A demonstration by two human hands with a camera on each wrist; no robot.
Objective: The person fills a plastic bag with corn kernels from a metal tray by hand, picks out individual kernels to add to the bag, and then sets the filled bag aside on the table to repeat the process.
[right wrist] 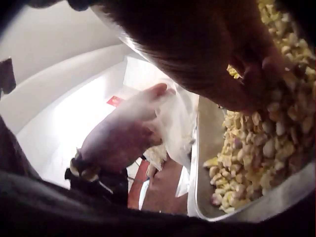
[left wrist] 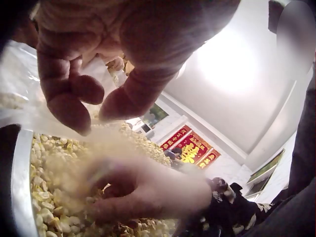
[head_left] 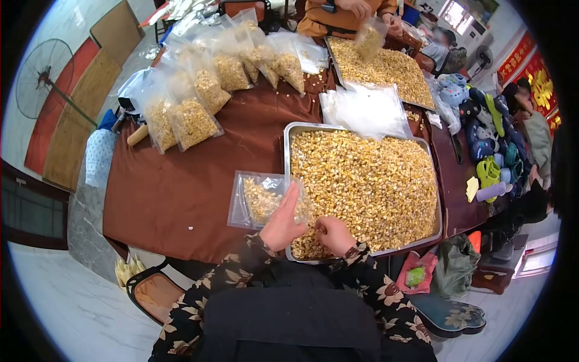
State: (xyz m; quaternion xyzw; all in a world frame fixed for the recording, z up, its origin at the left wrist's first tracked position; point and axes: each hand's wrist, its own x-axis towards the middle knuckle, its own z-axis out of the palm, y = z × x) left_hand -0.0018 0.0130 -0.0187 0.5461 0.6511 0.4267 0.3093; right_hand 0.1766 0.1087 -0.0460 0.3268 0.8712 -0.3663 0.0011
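A metal tray (head_left: 288,145) heaped with yellow corn kernels (head_left: 368,181) stands in front of me. Over its left rim lies a clear plastic bag (head_left: 241,208), partly filled with kernels. My left hand (head_left: 282,224) pinches the bag's edge between thumb and fingers; in the left wrist view its fingertips (left wrist: 74,116) sit at the plastic. Close beside it, my right hand (head_left: 335,235) is down at the kernels near the tray's front left corner. Its curled fingers dig among kernels in the right wrist view, their tips partly hidden.
Several filled bags (head_left: 193,120) stand at the back left of the brown tablecloth (head_left: 175,193). Empty bags (head_left: 368,111) lie over the tray's far rim. Across the table, a person holds a bag (head_left: 370,39) above a second tray (head_left: 431,99). Shoes (head_left: 488,172) are piled at right.
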